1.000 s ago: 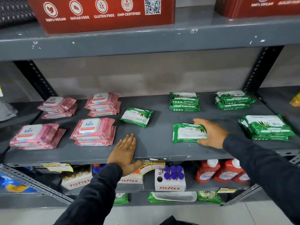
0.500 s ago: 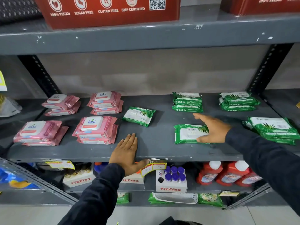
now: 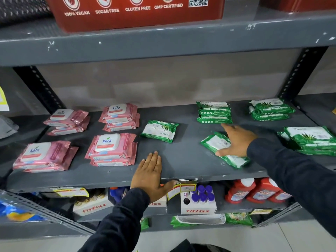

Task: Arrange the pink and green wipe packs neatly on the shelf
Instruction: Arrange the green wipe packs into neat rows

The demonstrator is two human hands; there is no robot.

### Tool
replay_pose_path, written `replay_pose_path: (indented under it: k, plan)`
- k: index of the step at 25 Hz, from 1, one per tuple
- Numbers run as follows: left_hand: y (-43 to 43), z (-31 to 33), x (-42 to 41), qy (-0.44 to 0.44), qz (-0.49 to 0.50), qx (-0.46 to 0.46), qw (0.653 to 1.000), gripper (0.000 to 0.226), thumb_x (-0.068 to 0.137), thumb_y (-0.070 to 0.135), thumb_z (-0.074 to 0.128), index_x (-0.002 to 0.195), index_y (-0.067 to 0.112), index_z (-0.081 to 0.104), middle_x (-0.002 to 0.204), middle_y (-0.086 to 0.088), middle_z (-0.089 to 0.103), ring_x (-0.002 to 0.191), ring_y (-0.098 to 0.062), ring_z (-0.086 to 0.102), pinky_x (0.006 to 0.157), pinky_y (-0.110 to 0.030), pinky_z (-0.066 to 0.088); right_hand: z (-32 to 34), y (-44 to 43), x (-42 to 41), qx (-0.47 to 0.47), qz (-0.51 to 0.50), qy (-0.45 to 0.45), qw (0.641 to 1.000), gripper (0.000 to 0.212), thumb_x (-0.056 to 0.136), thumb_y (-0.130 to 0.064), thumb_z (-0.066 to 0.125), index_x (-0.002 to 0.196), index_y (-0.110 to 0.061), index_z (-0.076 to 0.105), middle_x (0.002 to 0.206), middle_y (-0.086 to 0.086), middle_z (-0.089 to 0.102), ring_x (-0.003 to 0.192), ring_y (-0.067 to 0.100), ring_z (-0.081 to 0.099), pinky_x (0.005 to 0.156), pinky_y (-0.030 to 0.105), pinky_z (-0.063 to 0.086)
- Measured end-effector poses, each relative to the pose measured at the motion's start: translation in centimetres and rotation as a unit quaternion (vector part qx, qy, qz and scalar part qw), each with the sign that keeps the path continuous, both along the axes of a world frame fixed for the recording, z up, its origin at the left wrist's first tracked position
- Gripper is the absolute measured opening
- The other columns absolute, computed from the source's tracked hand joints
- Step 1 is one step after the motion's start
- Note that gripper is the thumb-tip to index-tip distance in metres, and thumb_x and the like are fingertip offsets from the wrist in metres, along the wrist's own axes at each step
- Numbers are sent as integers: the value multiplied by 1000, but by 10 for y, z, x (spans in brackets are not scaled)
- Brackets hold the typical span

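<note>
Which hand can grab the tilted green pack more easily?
Probably the right hand: it rests on the green pack, fingers spread. The left hand lies flat on the shelf, apart from it.

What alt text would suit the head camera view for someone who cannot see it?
A person's right hand presses on a skewed green wipes pack on a grey shelf, while the left hand rests flat near pink packs.

Dark long sleeves [image 3: 116, 220] to wrists; L grip [image 3: 149, 177], R grip [image 3: 236, 142] bare.
</note>
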State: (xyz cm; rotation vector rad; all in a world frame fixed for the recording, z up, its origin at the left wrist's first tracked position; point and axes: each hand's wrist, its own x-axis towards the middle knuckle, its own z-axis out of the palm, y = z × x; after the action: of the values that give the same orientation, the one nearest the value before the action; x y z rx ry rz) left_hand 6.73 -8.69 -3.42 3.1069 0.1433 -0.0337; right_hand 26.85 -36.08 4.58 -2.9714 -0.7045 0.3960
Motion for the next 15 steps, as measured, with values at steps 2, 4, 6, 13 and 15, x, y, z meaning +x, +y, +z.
replay_pose_path:
  k: [2, 4, 6, 13, 15]
  plan:
    - [0, 0, 1, 1, 3, 0, 1000, 106, 73, 80, 7, 150, 8, -2, 160, -9, -8, 146, -22, -9, 119, -38, -2, -2, 6, -7, -10, -59, -30, 998, 122, 53, -87, 53, 148, -24, 10, 152, 16, 27, 133, 37, 37, 101, 47, 42]
    - [0, -1, 1, 0, 0, 3, 1000, 104, 75, 79, 8, 150, 8, -1, 160, -9, -8, 146, -22, -9, 119, -39, -2, -5, 10, -13, -4, -104, -42, 994, 116, 57, -90, 44, 146, -22, 14, 148, 22, 29, 127, 42, 43, 95, 47, 45]
    - [0, -2, 1, -1, 2, 3, 1000, 103, 76, 78, 10, 150, 8, -1, 160, -9, -7, 146, -22, -8, 119, -39, 0, -13, 11, -19, 10, -124, -36, 992, 107, 66, -86, 41, 146, -19, 17, 144, 25, 31, 124, 44, 44, 93, 47, 45]
    - [-1, -4, 2, 1, 8, 6, 1000, 104, 76, 80, 9, 150, 8, 2, 160, -9, -6, 147, -22, -7, 120, -40, 2, 10, -17, -2, -5, -2, 0, 1000, 65, 89, -34, 50, 147, -27, 22, 152, 12, 30, 138, 30, 29, 106, 44, 37]
    - [-1, -5, 2, 1, 10, 11, 1000, 104, 76, 80, 8, 150, 8, 1, 160, -8, -6, 147, -22, -7, 119, -39, 1, 18, -25, -5, -53, 91, -5, 994, 81, 78, -6, 49, 144, -44, 20, 156, -2, 16, 138, 28, 25, 106, 44, 36]
